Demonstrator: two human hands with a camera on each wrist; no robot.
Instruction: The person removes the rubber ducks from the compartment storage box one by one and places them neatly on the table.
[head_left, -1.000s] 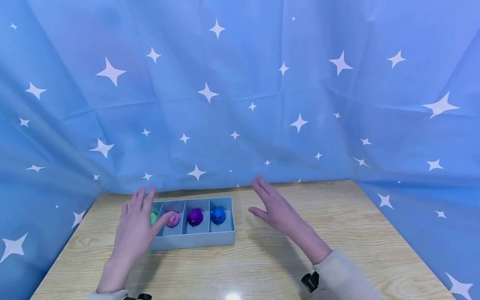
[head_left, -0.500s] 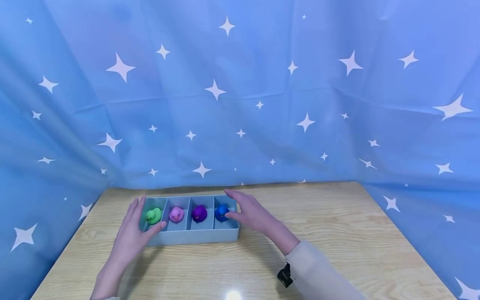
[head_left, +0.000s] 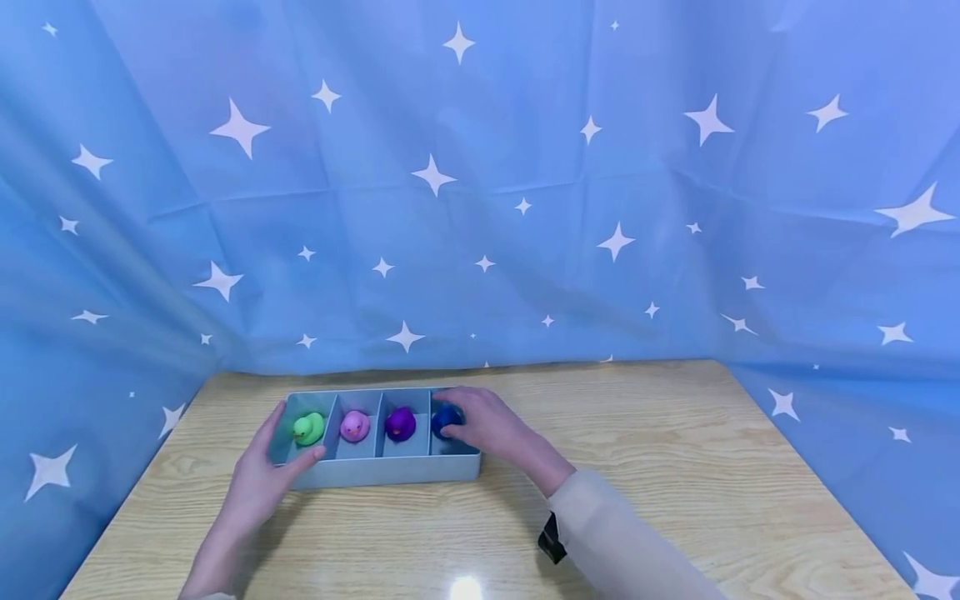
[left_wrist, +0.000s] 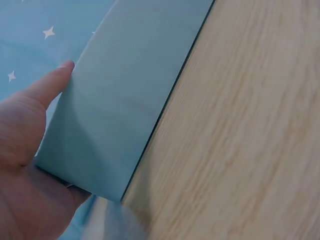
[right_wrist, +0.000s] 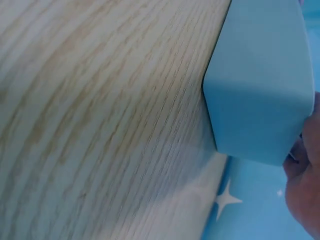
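A light blue divided box [head_left: 382, 472] stands on the table with four compartments in a row. From left to right they hold a green rubber duck [head_left: 308, 429], a pink one [head_left: 355, 427], a purple one [head_left: 401, 424] and a blue rubber duck [head_left: 446, 421]. My left hand [head_left: 255, 479] grips the box's left end, thumb on the front rim, as the left wrist view confirms. My right hand [head_left: 498, 429] reaches over the right end wall and pinches the blue duck between thumb and fingers. The duck is partly covered. In the right wrist view the end wall hides the fingertips.
A wooden table [head_left: 637, 450] carries the box near its back edge. Behind and at both sides hangs a blue cloth [head_left: 510, 125] printed with white stars.
My right hand has come left from beside the box into the rightmost compartment, around the blue duck. My left hand has lowered to the box's left end, uncovering the green duck.
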